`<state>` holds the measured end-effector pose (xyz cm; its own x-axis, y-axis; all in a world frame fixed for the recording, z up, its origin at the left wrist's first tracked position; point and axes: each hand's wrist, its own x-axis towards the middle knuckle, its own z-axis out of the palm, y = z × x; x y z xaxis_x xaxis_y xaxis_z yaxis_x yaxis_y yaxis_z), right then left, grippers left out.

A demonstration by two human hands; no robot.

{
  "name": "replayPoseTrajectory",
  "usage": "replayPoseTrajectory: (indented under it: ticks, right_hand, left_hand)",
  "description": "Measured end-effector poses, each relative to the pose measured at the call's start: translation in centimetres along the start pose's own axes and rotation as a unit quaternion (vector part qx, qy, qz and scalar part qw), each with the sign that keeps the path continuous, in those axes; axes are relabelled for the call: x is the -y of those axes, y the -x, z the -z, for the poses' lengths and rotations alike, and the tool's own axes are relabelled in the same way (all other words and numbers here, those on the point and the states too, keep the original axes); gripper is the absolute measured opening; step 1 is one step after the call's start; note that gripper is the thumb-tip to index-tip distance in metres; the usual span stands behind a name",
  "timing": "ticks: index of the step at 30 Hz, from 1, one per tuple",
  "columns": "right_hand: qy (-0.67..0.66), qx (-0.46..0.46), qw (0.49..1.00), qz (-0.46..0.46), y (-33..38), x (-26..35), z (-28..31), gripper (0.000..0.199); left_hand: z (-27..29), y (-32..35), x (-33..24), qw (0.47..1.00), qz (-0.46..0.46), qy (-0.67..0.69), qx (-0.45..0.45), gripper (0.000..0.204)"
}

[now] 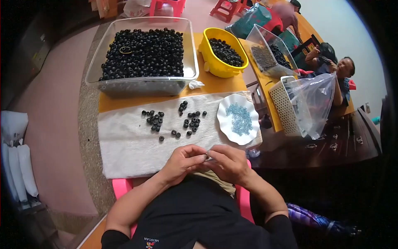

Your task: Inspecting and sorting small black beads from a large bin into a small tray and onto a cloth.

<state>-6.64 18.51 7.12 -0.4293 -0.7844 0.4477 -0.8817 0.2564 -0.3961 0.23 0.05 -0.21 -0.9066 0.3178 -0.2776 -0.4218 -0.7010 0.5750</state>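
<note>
Black ring [206,156] pinched between both hands [207,162], its orientation too small to tell.

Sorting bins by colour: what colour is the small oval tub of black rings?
Yellow; the oval tub shows plainly in the head view, beside the big clear bin.

- Pink floor [54,124] on the left.
- Yellow table [215,85], dark wooden bench [331,145] to the right.
- Red stools [226,8] at the far end.
- Pale wall [348,33].

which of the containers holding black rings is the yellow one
The oval yellow tub, between the big clear bin and the tilted clear box; both others are see-through plastic.
</note>
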Motion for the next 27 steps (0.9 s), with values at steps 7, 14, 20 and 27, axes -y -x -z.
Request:
replayPoseTrajectory:
  ticks: [7, 14, 20, 27]
  right_hand:
    - [-0.039, -0.049, 0.997, -0.046, 0.8, -0.3, -2.8, 0.037]
    - [-0.082, -0.105, 0.989, -0.06, 1.5, -0.4, -3.7, 0.03]
    - [-0.102, -0.046, 0.992, -0.064, 1.0, -1.2, -2.0, 0.027]
    - [0.103, -0.045, 0.98, -0.167, -0.7, -8.4, 2.3, 0.017]
  left_hand:
    - [0.0, 0.1, 0.0, 0.997, -0.031, 0.066, 0.006, 0.018]
    - [-0.3, 0.0, 0.1, 0.997, -0.017, 0.074, -0.011, 0.018]
    - [-0.6, 0.2, -0.1, 0.997, -0.02, 0.067, -0.031, 0.014]
    - [-0.6, 0.1, 0.0, 0.997, -0.02, 0.045, -0.055, 0.013]
